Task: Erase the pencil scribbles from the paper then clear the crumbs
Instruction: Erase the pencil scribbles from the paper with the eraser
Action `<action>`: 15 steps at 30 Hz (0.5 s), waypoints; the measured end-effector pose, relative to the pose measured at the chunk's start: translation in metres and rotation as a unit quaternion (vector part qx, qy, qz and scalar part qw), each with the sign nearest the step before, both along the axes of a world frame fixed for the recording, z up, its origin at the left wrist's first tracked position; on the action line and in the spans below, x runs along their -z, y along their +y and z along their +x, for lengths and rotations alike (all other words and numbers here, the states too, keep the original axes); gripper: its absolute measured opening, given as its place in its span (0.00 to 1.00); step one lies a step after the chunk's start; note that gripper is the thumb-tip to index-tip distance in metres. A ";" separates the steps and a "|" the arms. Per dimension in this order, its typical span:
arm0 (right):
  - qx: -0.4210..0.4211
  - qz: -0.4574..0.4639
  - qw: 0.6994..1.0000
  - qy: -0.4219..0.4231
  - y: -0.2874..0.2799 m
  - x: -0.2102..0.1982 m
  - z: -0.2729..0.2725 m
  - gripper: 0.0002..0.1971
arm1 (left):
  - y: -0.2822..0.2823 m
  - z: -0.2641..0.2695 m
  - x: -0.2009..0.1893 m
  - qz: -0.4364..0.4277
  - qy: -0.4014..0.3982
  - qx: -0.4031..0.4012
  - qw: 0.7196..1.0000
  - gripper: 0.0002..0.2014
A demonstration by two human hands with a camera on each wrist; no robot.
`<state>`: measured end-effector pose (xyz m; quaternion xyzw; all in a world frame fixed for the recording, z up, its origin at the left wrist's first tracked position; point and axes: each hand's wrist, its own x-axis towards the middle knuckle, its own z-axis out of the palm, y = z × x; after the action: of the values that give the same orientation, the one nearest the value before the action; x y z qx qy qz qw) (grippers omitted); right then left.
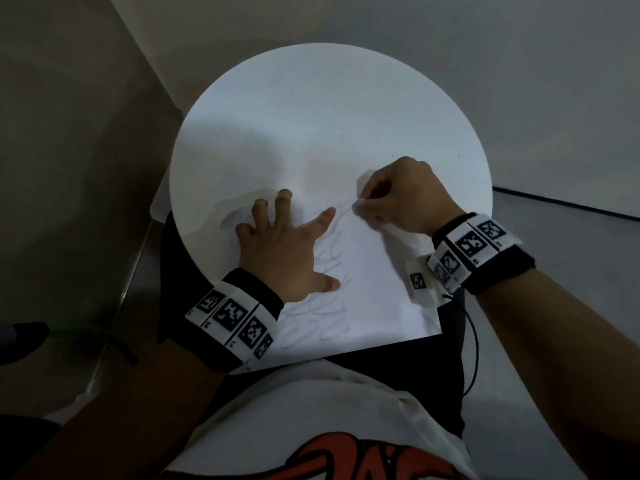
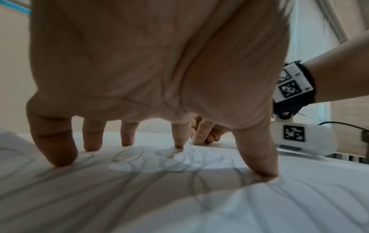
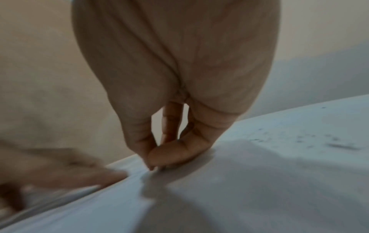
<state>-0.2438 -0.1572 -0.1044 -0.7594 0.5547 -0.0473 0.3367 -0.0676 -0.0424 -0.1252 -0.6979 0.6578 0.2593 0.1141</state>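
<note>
Round white table (image 1: 311, 98), paper (image 1: 374, 271) grey-scribbled, left hand (image 1: 284, 251) splayed flat, right hand (image 1: 401, 199) pinching something tiny.

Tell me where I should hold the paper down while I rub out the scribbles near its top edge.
Press the paper flat from above, beside the rubbing spot, as the left hand does with fingertips spread. The sheet overhangs the round table toward you, so hold the supported part, not the hanging edge. The right hand pinches something too small to tell.
</note>
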 end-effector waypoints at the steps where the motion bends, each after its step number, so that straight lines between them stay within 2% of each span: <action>1: -0.011 -0.011 1.000 0.008 0.001 0.000 0.001 0.04 | 0.000 0.000 0.000 0.000 0.000 0.000 1.000 0.55; 4: -0.121 0.041 0.992 0.013 0.025 -0.003 0.012 0.02 | 0.001 0.000 0.002 -0.003 -0.003 -0.003 1.000 0.55; 6: -0.082 0.049 0.995 0.010 0.018 -0.002 0.009 0.03 | 0.001 0.000 0.002 -0.003 -0.004 -0.003 1.000 0.56; 8: 0.000 -0.011 1.000 0.010 0.001 0.000 0.003 0.05 | 0.001 -0.001 0.001 0.000 -0.004 -0.003 1.000 0.56; 9: 0.008 -0.030 0.999 0.011 -0.001 0.000 0.005 0.05 | 0.001 -0.001 0.001 0.002 -0.004 -0.002 1.000 0.56; 12: -0.111 -0.005 0.993 0.028 0.019 0.000 0.020 0.02 | 0.001 0.000 0.002 -0.001 -0.005 -0.003 1.000 0.57; 13: -0.127 0.013 0.991 0.027 0.024 -0.001 0.023 0.01 | 0.002 0.000 0.002 -0.001 -0.004 -0.005 1.000 0.58; 15: -0.074 0.011 0.997 0.027 0.010 0.000 0.020 0.03 | 0.001 0.001 0.002 0.002 -0.003 -0.007 1.000 0.59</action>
<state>-0.2235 -0.1472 -0.1042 -0.7955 0.5064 0.0046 0.3327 -0.0665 -0.0412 -0.1272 -0.7029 0.6521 0.2592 0.1162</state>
